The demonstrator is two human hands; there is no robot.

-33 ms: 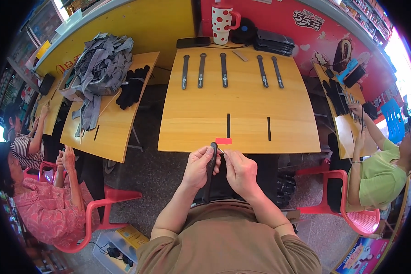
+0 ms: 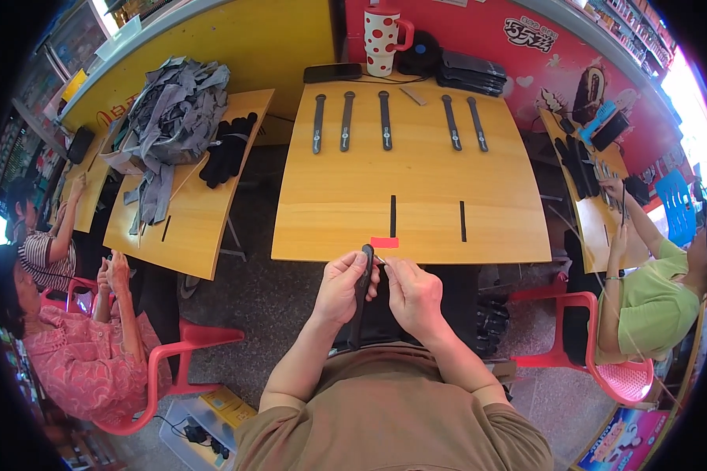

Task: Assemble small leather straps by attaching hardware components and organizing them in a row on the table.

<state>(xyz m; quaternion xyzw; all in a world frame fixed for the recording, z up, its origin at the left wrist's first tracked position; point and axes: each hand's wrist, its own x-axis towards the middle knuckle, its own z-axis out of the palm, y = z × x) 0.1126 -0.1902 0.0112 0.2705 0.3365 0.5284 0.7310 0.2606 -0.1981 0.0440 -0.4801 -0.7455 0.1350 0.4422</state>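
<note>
Behind the work stand a flat yellow panel (image 2: 283,55) and a glossy red panel (image 2: 479,31); against them I see a pale wooden table (image 2: 338,184), its far edge carrying a white tumbler with red dots (image 2: 378,51) and a stack of flat black pieces (image 2: 470,74); nearer lie five long dark grey straps with rounded ends (image 2: 386,122), spread in a row across the top. Just off the near edge, below a small bright pink rectangle (image 2: 384,242), the left hand (image 2: 338,289) grips a long black strap with a rounded top (image 2: 360,302), thumb and fingers closed on it, its lower end hanging toward the brown shirt (image 2: 393,408); the right hand (image 2: 416,297) is narrowed, fingertips pinching a thin shiny piece (image 2: 380,259) near the strap's upper part (too small for me to identify; whether it touches the strap, I cannot tell).
</note>
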